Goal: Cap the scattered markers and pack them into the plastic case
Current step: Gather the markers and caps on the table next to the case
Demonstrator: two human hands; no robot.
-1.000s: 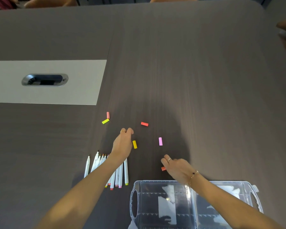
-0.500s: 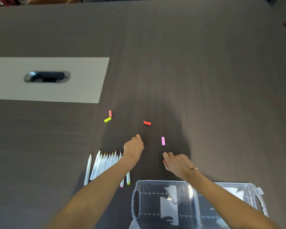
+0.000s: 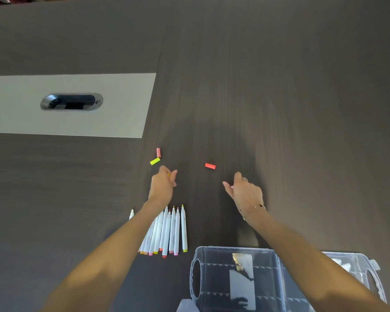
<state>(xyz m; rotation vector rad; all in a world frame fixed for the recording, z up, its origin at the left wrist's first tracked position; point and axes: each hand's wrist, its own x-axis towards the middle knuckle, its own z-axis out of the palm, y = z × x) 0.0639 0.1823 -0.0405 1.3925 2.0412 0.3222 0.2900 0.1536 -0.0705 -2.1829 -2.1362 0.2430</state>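
- Presently on a dark wood-grain table (image 3: 279, 109): a row of white-barrelled markers (image 3: 167, 230) with coloured ends, lying side by side, tips pointing away from the person, uncapped.
- One more white marker (image 3: 131, 214) lies apart at the row's left, mostly hidden by the forearm.
- Clear plastic case (image 3: 234, 278) with handle cut-outs, lying open at the near edge, right of the markers; no marker shows inside.
- Loose caps: a small salmon-pink cap (image 3: 158, 152) and a yellow-green cap (image 3: 155, 161), just beside each other; a coral-red cap (image 3: 210, 166) well to their right, between the two hands and farther out.
- Left hand (image 3: 163, 186) — fingers curled in, thumb against them; a sliver of yellow shows at the fingertips, too small to name with certainty.
- Right hand (image 3: 245, 192) — ringed, with a thin bracelet at the wrist; fingers curled under, with something pink just visible at the thumb, though a grip cannot be confirmed.
- Pale inset panel (image 3: 99, 122) with an oval metal cable port (image 3: 71, 102), far left.
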